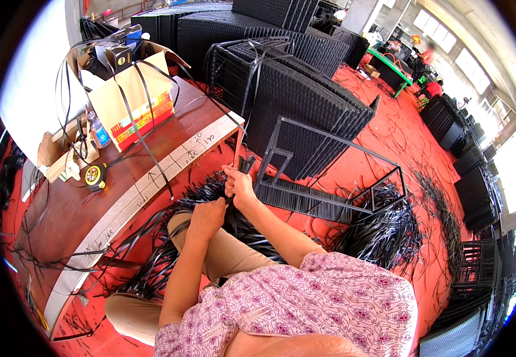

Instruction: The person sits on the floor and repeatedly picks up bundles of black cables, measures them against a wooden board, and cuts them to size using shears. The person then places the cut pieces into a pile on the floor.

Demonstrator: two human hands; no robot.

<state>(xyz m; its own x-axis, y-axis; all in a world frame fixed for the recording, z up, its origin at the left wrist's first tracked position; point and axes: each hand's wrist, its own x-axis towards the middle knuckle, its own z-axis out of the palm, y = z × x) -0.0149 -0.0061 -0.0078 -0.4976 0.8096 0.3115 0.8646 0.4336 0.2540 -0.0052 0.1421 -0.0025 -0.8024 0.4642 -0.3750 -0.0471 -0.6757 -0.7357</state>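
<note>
Red floor (401,140) everywhere in this workshop, littered with black offcuts. Going left to right: around 9 o'clock is a brown worktable (61,208), pretty cluttered, with a yellow tape measure (95,177), a plastic bottle (99,130) and, up at 10, a cardboard box (115,98) draped with loose strips. Its near edge carries a pale measuring board (121,214) with handwritten marks.

Just left of center, the left hand (208,218) is curled tight, seemingly on the lower part of a bunch of black plastic strips (246,163), though the fingers hide most of it. Up and right of it, the right hand (240,185) has its fingers wrapped round the same bunch, ends poking out on top.

Toward 1 o'clock is a stack of black woven panels (305,107). In front, toward 3, sits a black metal frame (338,140). Progress-wise, I'd say its lower side is covered with close-set strips, while the other sides look bare; can't tell which ones need filling. Plenty of material left: there's a fat strip pile (383,232) at 4.

Way off at 2, a green table (391,65) with a person in red (427,56) near it, then more stacked black panels (475,199) along 3 o'clock.
</note>
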